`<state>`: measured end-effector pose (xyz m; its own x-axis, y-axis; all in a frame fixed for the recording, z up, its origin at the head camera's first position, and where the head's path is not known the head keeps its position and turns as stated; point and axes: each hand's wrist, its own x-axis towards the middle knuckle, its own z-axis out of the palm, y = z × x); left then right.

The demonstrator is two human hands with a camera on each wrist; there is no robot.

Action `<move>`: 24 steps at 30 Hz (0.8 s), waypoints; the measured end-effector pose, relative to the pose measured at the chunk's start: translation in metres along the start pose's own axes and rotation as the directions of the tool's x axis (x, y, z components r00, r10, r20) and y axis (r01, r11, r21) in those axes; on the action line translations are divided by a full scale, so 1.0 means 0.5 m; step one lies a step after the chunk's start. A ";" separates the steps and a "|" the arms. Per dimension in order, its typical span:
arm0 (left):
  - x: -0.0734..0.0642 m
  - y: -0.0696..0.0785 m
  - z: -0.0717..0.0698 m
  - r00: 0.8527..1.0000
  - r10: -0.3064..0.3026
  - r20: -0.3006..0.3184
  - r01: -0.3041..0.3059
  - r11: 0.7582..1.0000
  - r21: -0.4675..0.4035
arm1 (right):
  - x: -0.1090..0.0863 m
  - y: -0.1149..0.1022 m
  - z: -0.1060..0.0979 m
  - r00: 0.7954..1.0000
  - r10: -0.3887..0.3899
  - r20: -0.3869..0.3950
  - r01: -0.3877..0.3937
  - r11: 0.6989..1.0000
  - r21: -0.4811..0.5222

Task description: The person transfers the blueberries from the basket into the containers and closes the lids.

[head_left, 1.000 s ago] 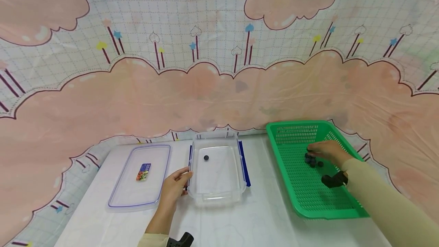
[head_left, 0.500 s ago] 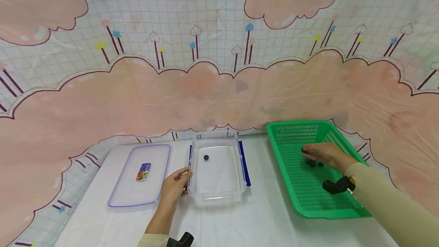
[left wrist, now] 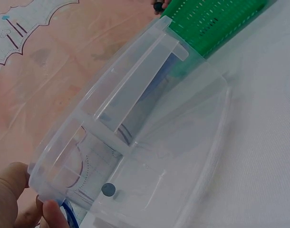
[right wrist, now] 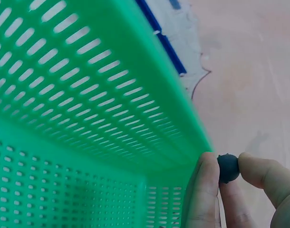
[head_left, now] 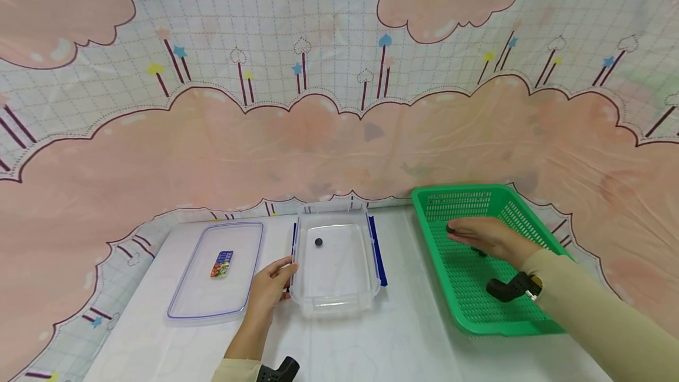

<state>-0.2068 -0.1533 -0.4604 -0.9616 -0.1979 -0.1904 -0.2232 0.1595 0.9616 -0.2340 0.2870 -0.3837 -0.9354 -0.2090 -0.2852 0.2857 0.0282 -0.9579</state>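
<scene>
My right hand (head_left: 490, 237) is over the green basket (head_left: 467, 305), pinching a blueberry (right wrist: 228, 167) between thumb and fingertips. In the right wrist view the berry shows dark blue and round, beside the basket's rim. Other blueberries (head_left: 480, 251) lie under that hand on the basket floor, mostly hidden by it. With thumb and fingers, my left hand (head_left: 269, 287) grips the left side of a clear plastic container (head_left: 342, 267). One blueberry (head_left: 319, 242) rests on the container's bottom, toward the back left.
Left of the container lies a clear lid (head_left: 196, 293) with a purple-blue edge and a colourful label (head_left: 221, 264). Blue clips (head_left: 377, 252) hang along the container's sides. A patterned cloth (head_left: 339, 152) rises behind the white table (head_left: 403, 341).
The right hand has picked up a blueberry from the cluster and moved left with it inside the basket. The left hand and the container have stayed in place.
</scene>
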 end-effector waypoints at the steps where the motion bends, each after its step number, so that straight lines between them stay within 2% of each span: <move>1: 0.000 0.000 0.000 1.000 -0.001 0.000 0.001 1.000 -0.002 | 0.001 -0.002 0.003 1.000 0.003 0.003 -0.003 1.000 -0.006; 9: -0.001 0.002 -0.001 1.000 -0.003 -0.001 0.003 1.000 -0.008 | 0.007 -0.005 0.019 0.997 -0.024 0.068 0.025 1.000 -0.001; 17: -0.001 0.001 -0.001 1.000 -0.002 -0.004 0.002 1.000 -0.015 | 0.010 0.007 0.043 0.988 -0.063 0.140 0.050 0.994 0.097; 24: 0.000 0.001 -0.001 1.000 0.000 0.001 0.000 1.000 -0.014 | 0.011 0.006 0.073 0.988 -0.068 0.139 0.055 0.994 0.093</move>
<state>-0.2069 -0.1537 -0.4596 -0.9618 -0.1967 -0.1902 -0.2206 0.1462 0.9644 -0.2308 0.2502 -0.3872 -0.9145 -0.3446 -0.2119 0.2517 -0.0746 -0.9649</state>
